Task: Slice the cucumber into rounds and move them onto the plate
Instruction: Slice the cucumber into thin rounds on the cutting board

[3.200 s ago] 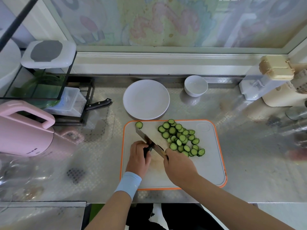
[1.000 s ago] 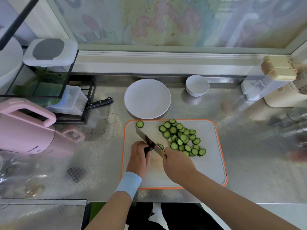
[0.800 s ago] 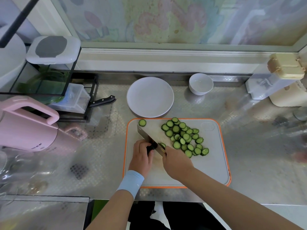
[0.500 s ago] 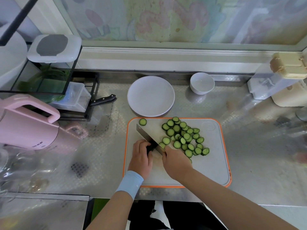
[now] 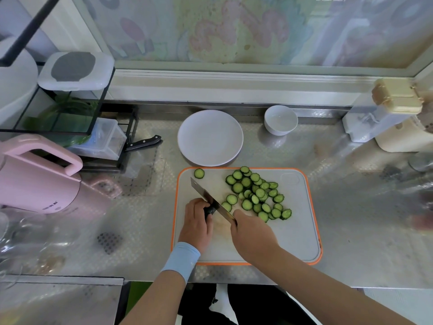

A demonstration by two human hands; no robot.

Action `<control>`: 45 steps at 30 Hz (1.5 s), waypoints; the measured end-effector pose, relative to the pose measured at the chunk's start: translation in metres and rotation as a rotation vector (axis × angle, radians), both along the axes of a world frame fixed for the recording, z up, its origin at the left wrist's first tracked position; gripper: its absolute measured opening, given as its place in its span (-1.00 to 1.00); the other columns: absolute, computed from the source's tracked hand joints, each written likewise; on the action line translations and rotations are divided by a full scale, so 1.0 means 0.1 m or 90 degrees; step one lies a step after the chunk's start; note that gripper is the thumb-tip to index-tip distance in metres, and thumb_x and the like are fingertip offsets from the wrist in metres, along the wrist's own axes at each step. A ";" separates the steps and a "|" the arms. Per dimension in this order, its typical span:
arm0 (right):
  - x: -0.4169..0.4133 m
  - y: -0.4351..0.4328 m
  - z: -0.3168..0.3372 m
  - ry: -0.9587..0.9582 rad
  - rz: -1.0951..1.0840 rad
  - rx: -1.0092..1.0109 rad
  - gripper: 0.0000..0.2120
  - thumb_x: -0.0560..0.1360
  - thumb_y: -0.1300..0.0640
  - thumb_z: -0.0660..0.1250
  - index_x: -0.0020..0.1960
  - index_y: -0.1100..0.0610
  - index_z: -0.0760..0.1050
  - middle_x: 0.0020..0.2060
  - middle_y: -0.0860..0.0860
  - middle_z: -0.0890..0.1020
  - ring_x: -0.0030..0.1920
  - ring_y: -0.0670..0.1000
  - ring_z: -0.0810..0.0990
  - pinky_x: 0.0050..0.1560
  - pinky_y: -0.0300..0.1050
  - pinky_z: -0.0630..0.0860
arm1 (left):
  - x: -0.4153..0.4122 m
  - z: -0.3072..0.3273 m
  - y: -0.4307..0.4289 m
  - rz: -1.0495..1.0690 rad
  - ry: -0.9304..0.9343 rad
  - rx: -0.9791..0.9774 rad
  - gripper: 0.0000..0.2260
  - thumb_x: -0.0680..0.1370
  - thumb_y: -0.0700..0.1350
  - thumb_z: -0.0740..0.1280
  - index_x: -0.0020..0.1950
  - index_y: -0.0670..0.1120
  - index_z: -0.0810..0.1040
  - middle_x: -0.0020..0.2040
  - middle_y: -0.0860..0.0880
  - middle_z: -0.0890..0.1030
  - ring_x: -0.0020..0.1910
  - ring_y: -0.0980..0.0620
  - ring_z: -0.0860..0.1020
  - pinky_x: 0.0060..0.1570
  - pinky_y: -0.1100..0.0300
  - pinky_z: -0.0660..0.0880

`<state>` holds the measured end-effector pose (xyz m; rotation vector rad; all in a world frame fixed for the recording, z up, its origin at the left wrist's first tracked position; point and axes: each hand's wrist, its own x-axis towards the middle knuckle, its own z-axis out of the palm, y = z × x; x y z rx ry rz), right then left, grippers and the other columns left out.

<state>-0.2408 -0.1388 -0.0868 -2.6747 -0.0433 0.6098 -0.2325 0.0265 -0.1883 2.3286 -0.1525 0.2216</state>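
Green cucumber stub point(image 5: 209, 211) gripped by my left hand point(image 5: 196, 222), cleaver point(image 5: 209, 198) by my right hand point(image 5: 252, 233); slicing looks nearly done, next rounds point(image 5: 255, 195) to twelve-o'clock plate point(image 5: 210, 137).

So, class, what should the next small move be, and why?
Probably another downward cut: the right hand holds the knife against the cucumber stub gripped by the left hand. The slices lie on the board; the plate holds none.

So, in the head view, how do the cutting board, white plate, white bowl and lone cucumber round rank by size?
1. cutting board
2. white plate
3. white bowl
4. lone cucumber round
The gaps are plain, so nearness to the camera does not change the order.
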 end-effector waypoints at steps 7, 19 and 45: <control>-0.01 0.01 -0.01 -0.002 -0.004 -0.015 -0.82 0.63 0.03 0.06 -0.13 0.03 0.26 -0.36 0.00 0.48 -0.40 0.05 0.41 -0.47 -0.13 0.23 | 0.01 0.01 0.00 -0.001 -0.013 0.000 -0.77 0.51 -0.16 0.16 0.16 -0.10 0.34 0.15 -0.03 0.31 0.07 -0.06 0.42 0.14 0.16 0.41; 0.03 0.07 0.03 0.036 0.003 -0.046 -0.90 0.61 0.12 0.11 -0.09 0.03 0.28 -0.34 0.00 0.47 -0.39 0.02 0.42 -0.47 -0.14 0.29 | 0.01 0.04 0.02 0.002 0.020 0.011 -0.75 0.51 -0.25 0.26 0.14 -0.07 0.33 0.14 0.01 0.31 0.07 0.01 0.39 0.09 0.20 0.43; 0.14 0.16 -0.23 0.051 -0.011 0.005 -0.83 0.64 0.03 0.06 0.02 0.10 0.36 -0.28 0.04 0.46 -0.27 0.13 0.44 -0.41 -0.13 0.28 | 0.07 0.25 0.15 -0.047 0.059 0.098 -0.75 0.39 -0.18 0.43 0.05 -0.08 0.56 0.03 0.02 0.49 0.07 0.04 0.44 -0.10 0.29 0.47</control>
